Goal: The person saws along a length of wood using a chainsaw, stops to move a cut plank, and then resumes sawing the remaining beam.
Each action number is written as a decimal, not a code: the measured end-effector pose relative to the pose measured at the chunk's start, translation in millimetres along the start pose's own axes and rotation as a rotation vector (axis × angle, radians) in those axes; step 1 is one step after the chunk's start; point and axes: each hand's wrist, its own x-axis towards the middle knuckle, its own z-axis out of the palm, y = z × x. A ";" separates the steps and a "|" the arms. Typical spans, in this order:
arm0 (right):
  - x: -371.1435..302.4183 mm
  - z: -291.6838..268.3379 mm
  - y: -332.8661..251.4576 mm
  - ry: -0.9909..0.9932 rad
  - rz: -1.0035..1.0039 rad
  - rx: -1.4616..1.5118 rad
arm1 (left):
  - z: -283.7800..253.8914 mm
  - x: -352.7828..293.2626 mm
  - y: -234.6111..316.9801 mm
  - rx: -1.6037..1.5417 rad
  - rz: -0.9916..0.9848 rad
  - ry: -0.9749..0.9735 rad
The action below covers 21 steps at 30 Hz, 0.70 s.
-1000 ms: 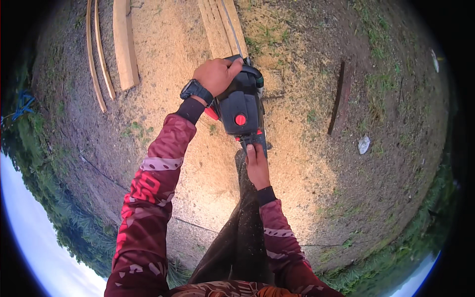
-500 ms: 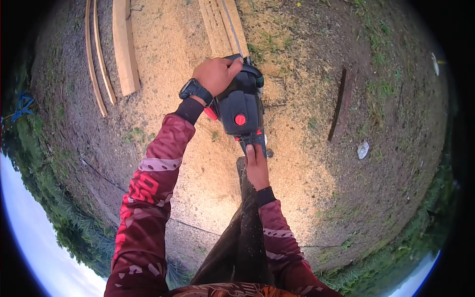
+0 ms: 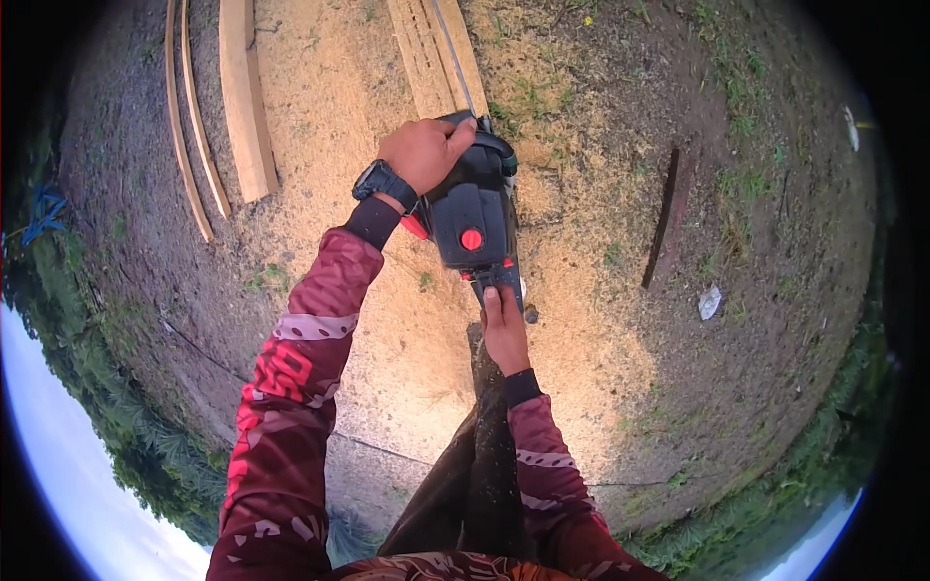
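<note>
A black chainsaw [image 3: 472, 213] with red knobs is held out in front of me, its bar [image 3: 448, 44] pointing away. The bar runs along the top of a pale timber beam [image 3: 418, 58], where several dark slots show. My left hand [image 3: 422, 155], with a black watch at the wrist, is closed round the curved front handle. Lower down, my right hand [image 3: 503, 329] grips the rear handle with its thumb on top; the underside of that grip is hidden. The near end of the beam is covered by the saw's body.
To the left lie a thick sawn plank [image 3: 245, 107] and two thin wood strips [image 3: 190, 126]. Pale sawdust [image 3: 387, 368] covers the ground around my leg. On the right are a dark narrow board [image 3: 663, 218] and a crumpled whitish scrap [image 3: 710, 302].
The ground, planks and beam sit slightly lower in the picture, while both hands keep their hold on the chainsaw. Little else differs.
</note>
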 end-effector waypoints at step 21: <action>37.4 13.5 -52.8 0.101 -0.188 0.050 | -22.2 57.8 -11.5 -0.006 0.044 0.051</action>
